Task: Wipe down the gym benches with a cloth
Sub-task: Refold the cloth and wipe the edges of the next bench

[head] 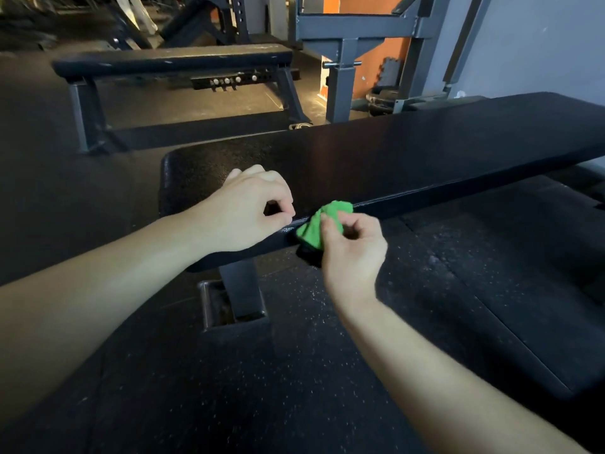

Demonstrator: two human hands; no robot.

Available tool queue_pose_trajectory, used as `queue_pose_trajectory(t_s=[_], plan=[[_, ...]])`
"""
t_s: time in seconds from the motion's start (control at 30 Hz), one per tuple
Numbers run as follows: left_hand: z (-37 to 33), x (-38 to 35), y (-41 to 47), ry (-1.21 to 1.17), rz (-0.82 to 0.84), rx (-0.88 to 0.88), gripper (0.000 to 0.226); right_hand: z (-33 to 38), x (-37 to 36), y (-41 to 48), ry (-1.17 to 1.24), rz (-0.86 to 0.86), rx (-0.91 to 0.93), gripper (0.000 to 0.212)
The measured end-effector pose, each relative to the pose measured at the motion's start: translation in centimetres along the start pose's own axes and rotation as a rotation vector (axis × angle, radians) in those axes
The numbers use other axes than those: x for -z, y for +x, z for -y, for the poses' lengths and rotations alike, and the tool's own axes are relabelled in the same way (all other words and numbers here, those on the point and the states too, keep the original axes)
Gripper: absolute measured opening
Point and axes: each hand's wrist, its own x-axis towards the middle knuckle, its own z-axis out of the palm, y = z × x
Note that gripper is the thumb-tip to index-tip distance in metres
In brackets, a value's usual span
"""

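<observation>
Cloth (322, 224): green, bunched, against the near edge of the near gym bench (425, 152). My right hand (352, 247) pinches it; left hand (248, 208) rests on the pad, fingers curled, apparently empty. Likely soft, light, limp: grip the bunched middle so it won't slip.

Rightward the bench pad (409, 152) lies open; the left hand (248, 208) blocks its near end.

Count, this moment:
- Flat gym benches: 2, the near bench (425, 149) and the far bench (170, 59).
- Green cloth (322, 224): 1.
- Hands: 2, left hand (248, 208) and right hand (352, 253).
- Grey steel frame (343, 37): 1.
- Silver knobs (227, 80) under the far bench: 4 visible.
- Equipment along the top left: too dark to count.
</observation>
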Motion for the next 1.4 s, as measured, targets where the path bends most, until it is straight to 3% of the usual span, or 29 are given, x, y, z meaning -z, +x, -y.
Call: queue_pose_trajectory(t_s=[0.1,0.2,0.4,0.63,0.83,1.03,1.13,1.3,1.4], plan=[[0.4,0.8,0.2,0.002,0.089,-0.023,0.018,-0.1,-2.6,-3.9,0.019,0.187,0.007,0.013],[1.0,1.8,-0.1,-0.003,0.17,-0.038,0.027,-0.2,-2.5,-3.3,0.03,0.223,-0.042,0.011],[2.1,2.1,-2.2,0.009,0.084,0.025,0.014,-0.9,1.5,1.7,-0.028,0.001,-0.06,0.007],[1.9,1.4,-2.5,-0.017,0.028,0.067,0.011,-0.6,-0.7,-0.9,-0.01,0.033,-0.078,0.029],[1.2,2.0,-2.7,0.034,0.069,0.08,0.019,0.0,-0.6,-1.1,-0.039,0.016,-0.123,0.012],[0.8,1.1,-3.6,0.009,-0.013,0.101,0.02,0.3,-2.5,-1.7,0.064,-0.238,-0.134,0.004],[1.4,0.4,-5.0,0.033,-0.069,0.058,0.025,-0.4,-3.3,-1.9,0.168,-0.338,-0.163,0.014],[2.3,0.6,-7.2,0.036,-0.143,0.02,0.022,0.0,-4.3,-2.5,0.173,-0.418,-0.106,0.009],[2.6,0.8,-7.3,0.058,-0.129,-0.019,0.021,-0.3,-6.1,-4.9,0.16,-0.377,-0.102,0.007]])
